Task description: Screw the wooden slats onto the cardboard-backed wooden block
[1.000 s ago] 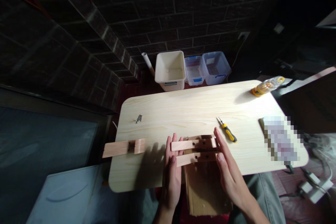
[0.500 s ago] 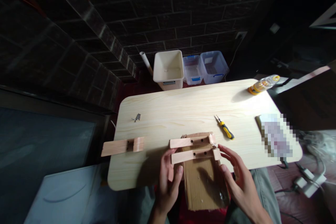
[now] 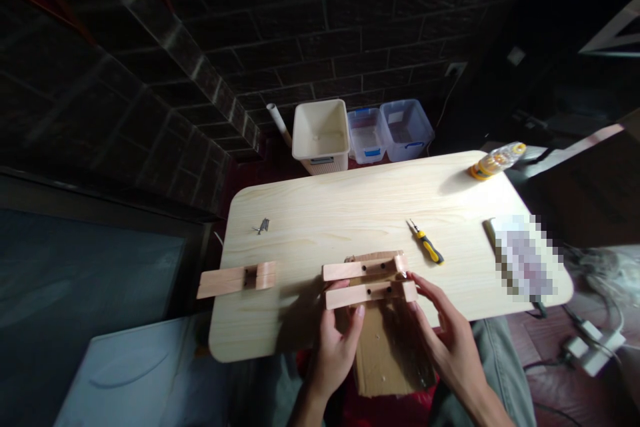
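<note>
Two light wooden pieces with dark holes lie side by side across a cardboard box (image 3: 385, 353) at the table's near edge. My left hand (image 3: 336, 348) pinches the nearer wooden piece (image 3: 344, 297) near its left half, thumb in front and fingers behind. At that piece's right end, my right hand (image 3: 447, 337) closes thumb and index finger around the block. The farther wooden piece (image 3: 344, 271) rests just behind. To the left lies another pair of joined wooden pieces (image 3: 225, 283). A yellow and black screwdriver (image 3: 429, 248) lies beyond my right hand.
Several screws (image 3: 264, 225) sit on the left of the table (image 3: 320, 213). A clear bottle-shaped container with a yellow cap (image 3: 497, 161) and a blurred-out device (image 3: 523, 260) are at the right. Bins (image 3: 320, 163) stand behind; a power strip (image 3: 593, 350) is on the floor.
Both hands have moved inward and closed on the nearer wooden piece. My left thumb now presses its front, and my right fingers hold its end. The view has shifted slightly.
</note>
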`<state>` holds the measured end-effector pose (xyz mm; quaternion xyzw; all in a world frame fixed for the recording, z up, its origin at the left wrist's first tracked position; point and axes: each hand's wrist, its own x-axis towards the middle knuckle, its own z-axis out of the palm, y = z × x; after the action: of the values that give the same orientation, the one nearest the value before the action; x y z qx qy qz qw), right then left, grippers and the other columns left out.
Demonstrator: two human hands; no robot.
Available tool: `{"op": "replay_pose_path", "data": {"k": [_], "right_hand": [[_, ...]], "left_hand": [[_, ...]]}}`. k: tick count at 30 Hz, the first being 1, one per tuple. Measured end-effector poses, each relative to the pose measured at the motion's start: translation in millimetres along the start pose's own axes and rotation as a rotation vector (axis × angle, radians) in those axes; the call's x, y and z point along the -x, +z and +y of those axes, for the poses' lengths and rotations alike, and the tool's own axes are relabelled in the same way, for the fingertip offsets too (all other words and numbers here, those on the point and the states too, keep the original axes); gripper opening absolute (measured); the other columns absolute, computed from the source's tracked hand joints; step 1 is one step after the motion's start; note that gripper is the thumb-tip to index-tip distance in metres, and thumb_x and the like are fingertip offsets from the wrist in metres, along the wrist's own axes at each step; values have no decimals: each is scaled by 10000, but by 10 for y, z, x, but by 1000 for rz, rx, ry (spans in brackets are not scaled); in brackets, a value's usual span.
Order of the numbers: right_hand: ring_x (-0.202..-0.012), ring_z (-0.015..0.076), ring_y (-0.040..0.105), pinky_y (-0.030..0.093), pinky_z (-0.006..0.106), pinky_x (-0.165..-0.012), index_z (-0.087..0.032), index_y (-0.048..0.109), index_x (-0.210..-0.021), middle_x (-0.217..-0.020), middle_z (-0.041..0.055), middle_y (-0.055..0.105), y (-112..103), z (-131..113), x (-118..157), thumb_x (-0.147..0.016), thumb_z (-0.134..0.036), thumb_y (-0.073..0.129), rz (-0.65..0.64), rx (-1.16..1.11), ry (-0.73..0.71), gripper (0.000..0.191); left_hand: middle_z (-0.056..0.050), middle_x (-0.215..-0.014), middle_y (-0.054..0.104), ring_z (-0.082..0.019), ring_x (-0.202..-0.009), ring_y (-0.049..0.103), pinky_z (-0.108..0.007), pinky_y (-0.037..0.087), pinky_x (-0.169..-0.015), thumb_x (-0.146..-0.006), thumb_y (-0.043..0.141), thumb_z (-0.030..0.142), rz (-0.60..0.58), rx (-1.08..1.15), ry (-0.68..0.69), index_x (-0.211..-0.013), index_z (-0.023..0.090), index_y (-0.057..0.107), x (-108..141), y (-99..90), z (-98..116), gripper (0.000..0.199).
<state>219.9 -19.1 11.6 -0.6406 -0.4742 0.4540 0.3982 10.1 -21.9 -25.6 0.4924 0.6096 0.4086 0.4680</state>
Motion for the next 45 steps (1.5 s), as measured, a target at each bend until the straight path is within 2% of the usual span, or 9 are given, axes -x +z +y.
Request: {"op": "replay_pose_path", "data": {"k": [3, 15, 24, 31, 34, 37, 40, 43, 45], "right_hand": [[-1261, 315, 560, 635, 259, -563, -261, 571, -1377, -1428, 109, 559, 1, 0, 7, -931, -439, 579, -23, -46, 51, 481], [-1241, 313, 584, 628, 244, -559, -256, 547, -1408, -1453, 105, 547, -7, -13, 25, -932, -468, 581, -35, -27, 78, 522], [-1203, 299, 628, 599, 378, -899, -228, 582, -1394, -1356, 119, 639, -15, -47, 87, -903, -545, 610, 9, -103, -6, 585], [-1195, 312, 633, 573, 423, -950, -222, 602, -1370, -1303, 125, 673, -43, -29, 191, -884, -569, 618, 37, -105, -5, 598], [-1209, 310, 624, 572, 412, -955, -216, 604, -1361, -1309, 127, 669, -70, -31, 277, -892, -550, 611, 33, -87, 0, 576], [-1241, 291, 603, 567, 384, -962, -229, 594, -1351, -1363, 119, 634, -94, -50, 383, -920, -515, 587, 14, -91, 12, 518], [-1255, 280, 594, 552, 384, -984, -233, 583, -1343, -1391, 119, 611, -117, -91, 497, -935, -488, 578, 13, -111, 5, 481], [-1253, 280, 595, 531, 402, -1014, -227, 582, -1336, -1384, 126, 614, -150, -141, 612, -929, -479, 592, 24, -129, -17, 479], [-1246, 283, 600, 527, 410, -1021, -225, 590, -1325, -1365, 126, 628, -176, -167, 684, -925, -478, 599, 34, -140, -26, 474]], "left_hand": [[-121, -1459, 507, -293, -1370, 476, -473, 363, -1192, -948, 603, 356, 4, -34, 27, -1393, 251, 471, -21, 6, 38, 477], [-109, -1502, 477, -290, -1426, 417, -448, 349, -1209, -954, 592, 388, 14, -45, 17, -1422, 264, 462, 24, 9, -23, 502], [-110, -1482, 503, -276, -1398, 458, -434, 360, -1202, -961, 579, 401, 46, -12, 58, -1419, 256, 473, 5, 59, 23, 492], [-116, -1512, 467, -272, -1413, 441, -420, 390, -1183, -958, 572, 441, 51, 89, 18, -1464, 280, 408, 118, 15, 20, 556], [-114, -1540, 419, -260, -1385, 476, -427, 422, -1159, -972, 554, 415, 40, 150, 37, -1484, 298, 351, 220, -121, 38, 563], [-98, -1540, 410, -252, -1381, 473, -421, 439, -1145, -969, 560, 397, 96, 135, 90, -1402, 288, 447, 315, -348, 93, 460], [-116, -1472, 482, -253, -1334, 516, -405, 488, -1091, -950, 586, 405, 182, 84, 112, -1300, 242, 533, 347, -657, 204, 389], [-125, -1389, 554, -259, -1309, 534, -399, 494, -1073, -926, 614, 413, 272, 11, 163, -1211, 210, 582, 235, -1032, 383, 352], [-122, -1352, 582, -252, -1286, 550, -393, 494, -1064, -920, 611, 420, 315, -54, 218, -1211, 206, 578, 53, -1304, 520, 363]]}}
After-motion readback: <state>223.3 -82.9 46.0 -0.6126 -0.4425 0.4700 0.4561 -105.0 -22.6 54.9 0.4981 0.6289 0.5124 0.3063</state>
